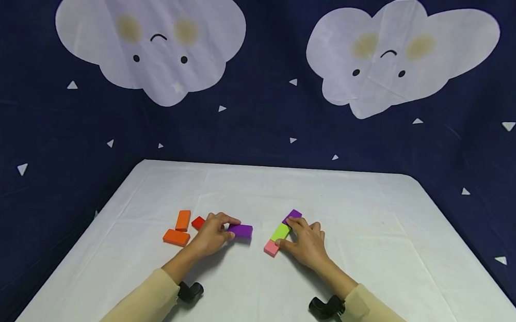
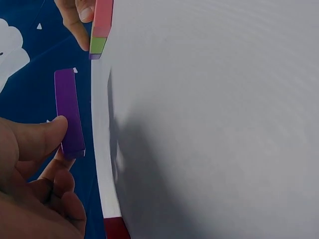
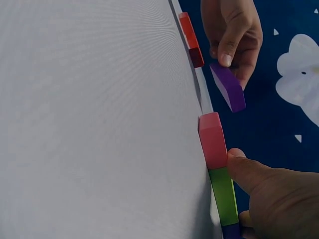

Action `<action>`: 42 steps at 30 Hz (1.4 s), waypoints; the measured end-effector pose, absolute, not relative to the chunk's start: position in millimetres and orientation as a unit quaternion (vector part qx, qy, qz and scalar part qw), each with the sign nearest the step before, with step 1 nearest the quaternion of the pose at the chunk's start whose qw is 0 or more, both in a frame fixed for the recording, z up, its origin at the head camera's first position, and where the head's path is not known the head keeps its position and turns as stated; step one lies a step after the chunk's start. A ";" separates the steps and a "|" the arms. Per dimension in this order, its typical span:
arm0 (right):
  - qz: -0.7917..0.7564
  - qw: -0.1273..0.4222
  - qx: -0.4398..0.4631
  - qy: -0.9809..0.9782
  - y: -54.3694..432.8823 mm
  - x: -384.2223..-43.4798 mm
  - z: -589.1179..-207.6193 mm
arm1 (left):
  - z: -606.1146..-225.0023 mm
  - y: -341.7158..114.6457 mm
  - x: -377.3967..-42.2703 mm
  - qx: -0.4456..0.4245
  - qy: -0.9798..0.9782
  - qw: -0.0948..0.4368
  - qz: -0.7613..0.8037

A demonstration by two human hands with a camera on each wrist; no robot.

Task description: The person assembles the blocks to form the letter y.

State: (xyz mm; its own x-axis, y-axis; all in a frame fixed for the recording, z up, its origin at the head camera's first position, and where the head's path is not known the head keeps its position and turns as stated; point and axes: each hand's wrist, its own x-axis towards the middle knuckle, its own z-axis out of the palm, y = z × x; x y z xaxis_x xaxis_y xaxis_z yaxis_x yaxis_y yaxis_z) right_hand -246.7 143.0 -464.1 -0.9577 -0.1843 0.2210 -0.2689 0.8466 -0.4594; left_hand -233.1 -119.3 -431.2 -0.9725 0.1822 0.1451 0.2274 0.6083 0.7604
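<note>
My left hand [image 1: 210, 234] pinches a purple block [image 1: 240, 231] between thumb and fingers. In the left wrist view this purple block [image 2: 70, 112] is held above the white tabletop, its shadow below. To the right, a pink block [image 1: 271, 248], a lime green block [image 1: 280, 232] and a second purple block [image 1: 294, 215] lie end to end in a slanting row. My right hand [image 1: 309, 242] rests on this row, thumb by the pink-green join and a fingertip on the far purple block. The thumb touches the pink block [image 3: 213, 142] in the right wrist view.
Two orange blocks, one upright in view [image 1: 183, 220] and one crosswise [image 1: 176, 237], lie left of my left hand. A red block [image 1: 198, 222] is partly hidden behind that hand. The white table [image 1: 373, 219] ends at a dark blue cloud-patterned cloth [image 1: 261, 130].
</note>
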 end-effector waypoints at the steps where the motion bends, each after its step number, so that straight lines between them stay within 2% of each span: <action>1: 0.251 0.084 0.118 -0.957 143.0 -246.8 -464.3 | -431.8 -118.0 -234.1 -0.116 -0.897 0.022 -0.427; 13: 0.254 0.081 0.118 -0.957 143.0 -247.8 -465.1 | -439.4 -106.6 -244.1 -0.172 -0.899 0.000 -0.404; 26: 0.249 0.083 0.117 -0.958 142.1 -247.9 -465.0 | -441.5 -99.8 -245.6 -0.166 -0.909 -0.042 -0.380; 35: 0.248 0.086 0.117 -0.958 142.3 -248.6 -465.0 | -442.3 -101.7 -243.8 -0.153 -0.902 -0.016 -0.404; 42: 0.247 0.085 0.115 -0.958 142.5 -247.7 -465.3 | -443.1 -100.8 -240.2 -0.106 -0.897 0.019 -0.429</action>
State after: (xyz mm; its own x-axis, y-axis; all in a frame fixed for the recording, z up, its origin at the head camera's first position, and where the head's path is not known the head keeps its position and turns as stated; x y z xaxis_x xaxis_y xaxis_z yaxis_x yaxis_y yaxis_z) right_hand -247.7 142.5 -465.3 -0.9594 -0.1782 0.2188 -0.2618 0.8516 -0.4542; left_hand -240.2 -100.8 -443.1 -0.9767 0.1743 0.1252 0.2069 0.6097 0.7651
